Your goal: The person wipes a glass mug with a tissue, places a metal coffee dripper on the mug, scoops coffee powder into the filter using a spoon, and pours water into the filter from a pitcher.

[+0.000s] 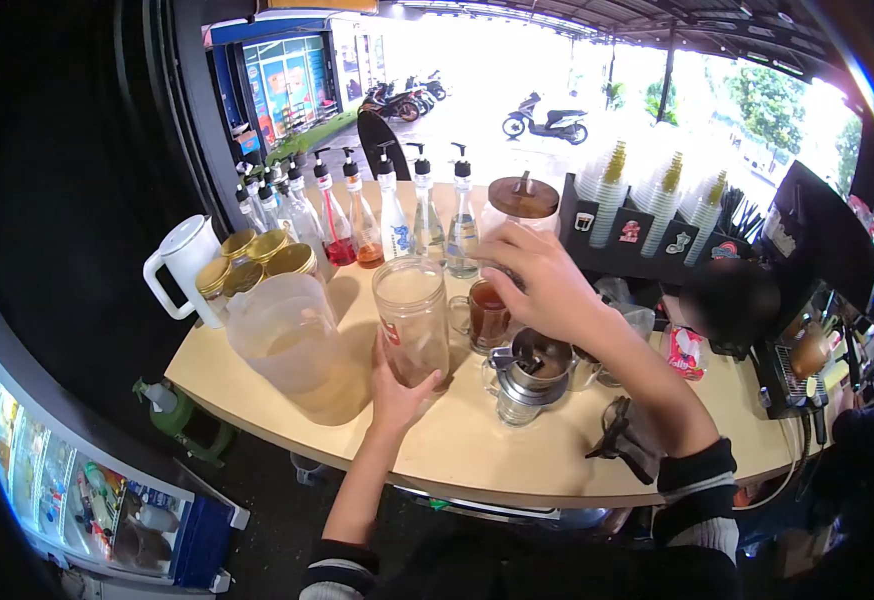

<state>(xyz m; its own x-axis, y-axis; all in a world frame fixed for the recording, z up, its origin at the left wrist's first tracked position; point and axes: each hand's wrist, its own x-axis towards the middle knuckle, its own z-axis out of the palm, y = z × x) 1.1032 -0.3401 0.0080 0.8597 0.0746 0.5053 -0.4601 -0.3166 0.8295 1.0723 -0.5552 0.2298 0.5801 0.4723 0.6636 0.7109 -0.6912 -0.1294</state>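
Jar (415,325) at centre looks clear and glossy; filter (545,378) at four o'clock, shiny metal; pitcher (282,325) at nine, matt plastic.

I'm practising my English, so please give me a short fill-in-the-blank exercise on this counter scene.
1. The person's ____ hand holds the clear jar.
2. The pump tops on the bottles are ____ in colour.
3. The handled pitcher, leftmost on the counter, is ____ in colour.

Missing words: left; black; white.
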